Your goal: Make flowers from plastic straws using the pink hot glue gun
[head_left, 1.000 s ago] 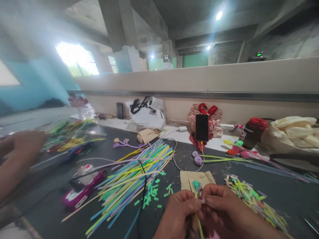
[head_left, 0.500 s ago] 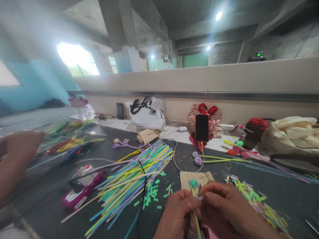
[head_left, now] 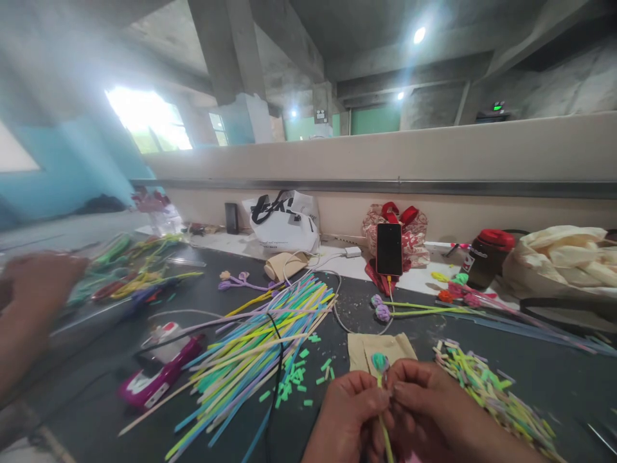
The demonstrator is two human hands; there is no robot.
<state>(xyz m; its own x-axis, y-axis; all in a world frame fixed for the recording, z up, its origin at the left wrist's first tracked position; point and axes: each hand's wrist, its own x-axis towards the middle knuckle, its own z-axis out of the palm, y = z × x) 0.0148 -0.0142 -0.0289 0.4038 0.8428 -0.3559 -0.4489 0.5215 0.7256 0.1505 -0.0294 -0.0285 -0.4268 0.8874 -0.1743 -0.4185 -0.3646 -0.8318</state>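
Observation:
At the front of the dark table, my left hand [head_left: 354,411] pinches a yellow-green stem [head_left: 387,440] just below its small teal bud [head_left: 379,362]. My right hand [head_left: 427,392] is closed against the same stem from the other side, its fingertips touching those of my left hand. Something small and pale shows near the right fingertips, too small to name. A folded brown cloth or paper [head_left: 359,350] lies behind the bud.
Many coloured stems [head_left: 255,366] and green cut bits [head_left: 294,379] lie left. A purple-and-white tool [head_left: 161,376] is beyond them. Short pieces [head_left: 496,392] are heaped right. A phone [head_left: 389,249] stands behind. Another person's hand [head_left: 38,289] is at far left.
The teal bud has shifted slightly right and down and stands more upright between my hands. Both hands have moved slightly, their fingertips still together.

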